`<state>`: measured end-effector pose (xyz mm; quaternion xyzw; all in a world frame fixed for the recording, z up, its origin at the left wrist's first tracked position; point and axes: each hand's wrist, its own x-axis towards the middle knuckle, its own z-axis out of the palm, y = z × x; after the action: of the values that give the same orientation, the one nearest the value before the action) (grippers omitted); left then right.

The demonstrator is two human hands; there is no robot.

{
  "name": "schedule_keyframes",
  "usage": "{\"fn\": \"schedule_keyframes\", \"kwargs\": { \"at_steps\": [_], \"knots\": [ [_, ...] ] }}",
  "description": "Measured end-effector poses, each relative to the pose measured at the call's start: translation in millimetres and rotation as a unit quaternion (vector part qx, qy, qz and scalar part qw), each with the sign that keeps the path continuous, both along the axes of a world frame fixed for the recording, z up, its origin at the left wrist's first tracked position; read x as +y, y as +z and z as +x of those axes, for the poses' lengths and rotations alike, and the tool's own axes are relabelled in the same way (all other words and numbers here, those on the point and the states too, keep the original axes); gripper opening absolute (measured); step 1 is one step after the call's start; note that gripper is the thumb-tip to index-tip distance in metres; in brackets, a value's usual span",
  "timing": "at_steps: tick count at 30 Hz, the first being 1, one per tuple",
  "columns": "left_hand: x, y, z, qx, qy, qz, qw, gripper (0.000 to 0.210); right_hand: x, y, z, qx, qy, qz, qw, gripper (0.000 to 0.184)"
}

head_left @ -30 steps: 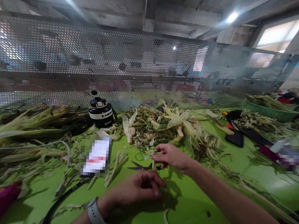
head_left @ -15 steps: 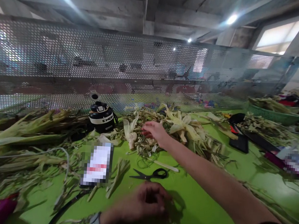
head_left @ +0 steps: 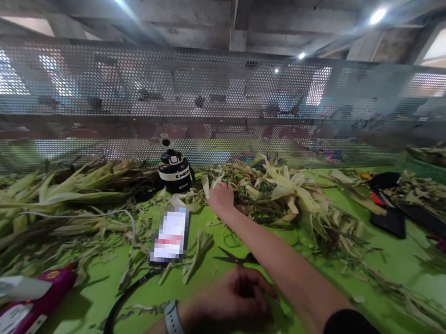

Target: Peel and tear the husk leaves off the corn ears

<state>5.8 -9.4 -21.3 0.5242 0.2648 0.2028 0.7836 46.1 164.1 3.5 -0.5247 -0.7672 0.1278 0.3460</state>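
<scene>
My right hand [head_left: 221,200] reaches far across the green table, its fingers bent down over a pale corn husk [head_left: 206,185] at the near left edge of the husk heap. The hand covers most of that husk. My left hand [head_left: 242,295], with a grey watch on the wrist, rests low near the front, fingers curled together; whatever they may hold is too small or hidden to make out. Between both hands lie black scissors [head_left: 235,258], their handles partly behind my right forearm. A phone [head_left: 170,236] with a blurred screen lies left of the scissors.
A black bottle [head_left: 174,174] stands behind the phone. Long husks [head_left: 80,187] spread at left, beside a magenta device [head_left: 32,301]. The husk heap [head_left: 282,191] fills the back middle. A perforated metal screen [head_left: 220,95] closes off the back. A green basket [head_left: 429,170] is at far right.
My right hand has moved left and down onto the pale husk, now mostly covering it. My left hand stays curled near the front. The view has turned a little left.
</scene>
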Motion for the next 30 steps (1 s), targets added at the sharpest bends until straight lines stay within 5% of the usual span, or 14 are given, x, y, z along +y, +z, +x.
{"fn": "schedule_keyframes", "kwargs": {
  "at_steps": [4, 8, 11, 13, 18, 25, 30],
  "knots": [
    [4, 3.0, 0, -0.005, 0.036, 0.014, 0.999, 0.037, -3, 16.9, 14, 0.022, 0.011, 0.022, 0.999, 0.015],
    [13, 11.5, -1, -0.051, 0.175, 0.065, 0.981, 0.034, -22, 44.2, 50, 0.074, 0.028, 0.025, 0.997, 0.020],
    [19, 20.4, -6, -0.069, 0.394, 0.143, 0.905, 0.035, -51, 53.1, 77, 0.189, 0.000, 0.035, 0.981, 0.024],
    [21, 25.9, -9, -0.078, 0.475, 0.158, 0.862, 0.043, -74, 49.6, 88, 0.204, 0.008, 0.063, 0.977, 0.023],
    [19, 26.5, -8, -0.081, 0.331, 0.095, 0.935, 0.050, -121, 24.2, 90, 0.109, 0.045, 0.164, 0.979, 0.020],
    [25, 11.7, -5, -0.099, 0.301, 0.113, 0.942, 0.044, -145, 12.7, 93, 0.090, 0.175, 0.180, 0.964, 0.022],
    [33, 9.6, -7, -0.121, 0.336, 0.098, 0.929, 0.042, -139, 14.4, 105, 0.219, 0.021, 0.150, 0.964, 0.018]
  ]
}}
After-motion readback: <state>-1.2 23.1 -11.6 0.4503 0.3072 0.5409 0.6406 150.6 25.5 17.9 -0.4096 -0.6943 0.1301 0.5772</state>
